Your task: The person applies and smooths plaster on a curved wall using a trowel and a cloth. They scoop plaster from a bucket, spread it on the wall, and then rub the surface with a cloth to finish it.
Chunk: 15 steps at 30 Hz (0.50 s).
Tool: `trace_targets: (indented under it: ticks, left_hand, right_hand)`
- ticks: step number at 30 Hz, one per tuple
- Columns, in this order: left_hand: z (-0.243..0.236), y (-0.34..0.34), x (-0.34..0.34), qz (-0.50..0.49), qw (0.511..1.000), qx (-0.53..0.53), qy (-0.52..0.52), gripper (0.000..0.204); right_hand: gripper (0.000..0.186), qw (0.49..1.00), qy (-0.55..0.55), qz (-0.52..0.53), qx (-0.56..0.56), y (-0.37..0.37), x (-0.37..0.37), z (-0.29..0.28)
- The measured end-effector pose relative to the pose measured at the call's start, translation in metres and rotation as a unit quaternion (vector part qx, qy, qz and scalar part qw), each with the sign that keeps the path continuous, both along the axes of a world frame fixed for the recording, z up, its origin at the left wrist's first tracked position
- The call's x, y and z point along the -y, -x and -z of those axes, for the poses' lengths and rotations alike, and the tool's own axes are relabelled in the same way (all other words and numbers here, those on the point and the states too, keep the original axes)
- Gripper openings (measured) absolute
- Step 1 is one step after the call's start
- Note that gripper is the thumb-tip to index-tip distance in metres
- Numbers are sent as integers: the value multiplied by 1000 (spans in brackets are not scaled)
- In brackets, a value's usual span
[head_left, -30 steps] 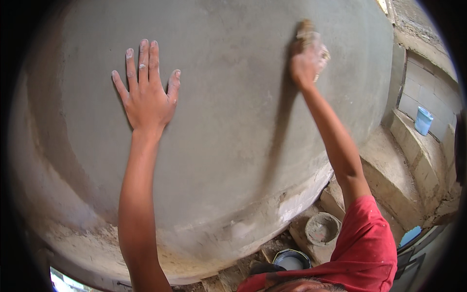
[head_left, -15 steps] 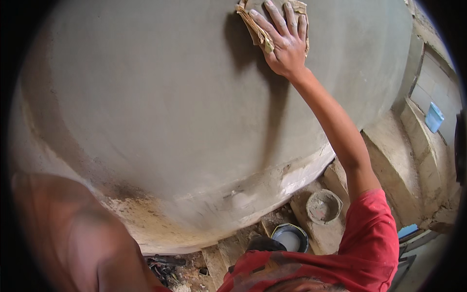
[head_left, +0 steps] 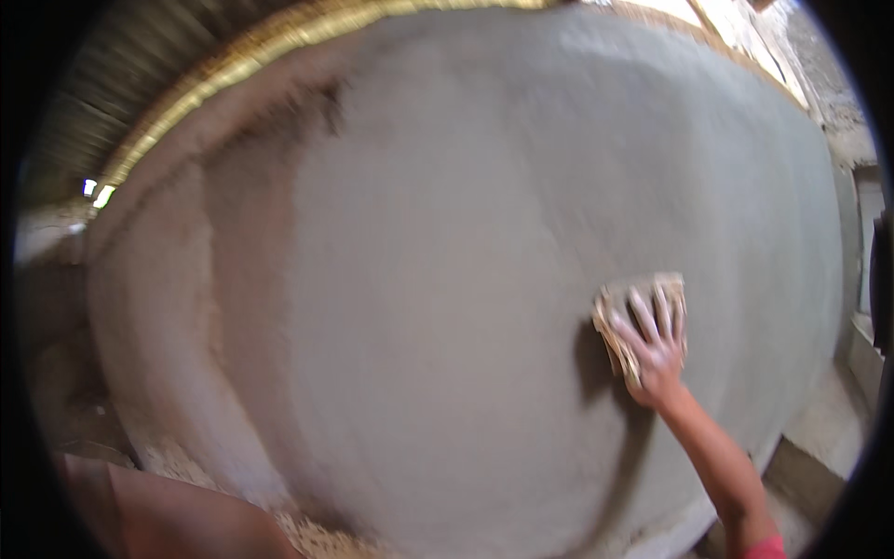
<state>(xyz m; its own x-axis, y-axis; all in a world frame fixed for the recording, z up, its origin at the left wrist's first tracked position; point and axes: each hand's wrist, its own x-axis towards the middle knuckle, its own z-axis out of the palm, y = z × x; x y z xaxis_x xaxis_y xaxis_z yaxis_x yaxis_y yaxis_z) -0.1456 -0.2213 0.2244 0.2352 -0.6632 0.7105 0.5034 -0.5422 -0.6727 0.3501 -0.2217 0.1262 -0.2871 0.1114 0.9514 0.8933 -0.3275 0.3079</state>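
My right hand (head_left: 653, 347) presses a folded pad of brown paper (head_left: 616, 303) against the grey plastered wall (head_left: 447, 307), with fingers spread over it and the paper's layered edges showing along the thumb side. Its forearm reaches up from the lower right, and a dark shadow falls on the plaster to the left of the pad. A bare limb (head_left: 196, 517), blurred, crosses the lower left corner. My left hand is out of the picture.
The plaster meets a rough brownish strip (head_left: 247, 279) on the left. Corrugated roofing (head_left: 112, 102) and a yellowish beam (head_left: 214, 70) run above the wall. Concrete steps (head_left: 824, 429) rise at the right.
The view has tilted up, bringing the wall's top edge and the roof into sight; the buckets below have left the picture. My right hand stays on the paper against the wall.
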Motion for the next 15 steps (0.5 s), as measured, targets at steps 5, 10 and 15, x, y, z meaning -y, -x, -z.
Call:
trace_targets:
  ticks: [5, 10, 15]
  left_hand:
    - [-1, 10, -10, -2, 999, 21, 43, 61]
    - [7, -3, 11, -66, 998, 12, 2, 60]
    - [5, -4, 2, -46, 999, 21, -12, 59]
  right_hand:
    - [50, 999, 37, 2, -21, -9, 18, 16]
    - [48, 999, 9, -21, -24, -5, 8, 20]
    - [46, 999, -2, 27, -22, -14, 23, 24]
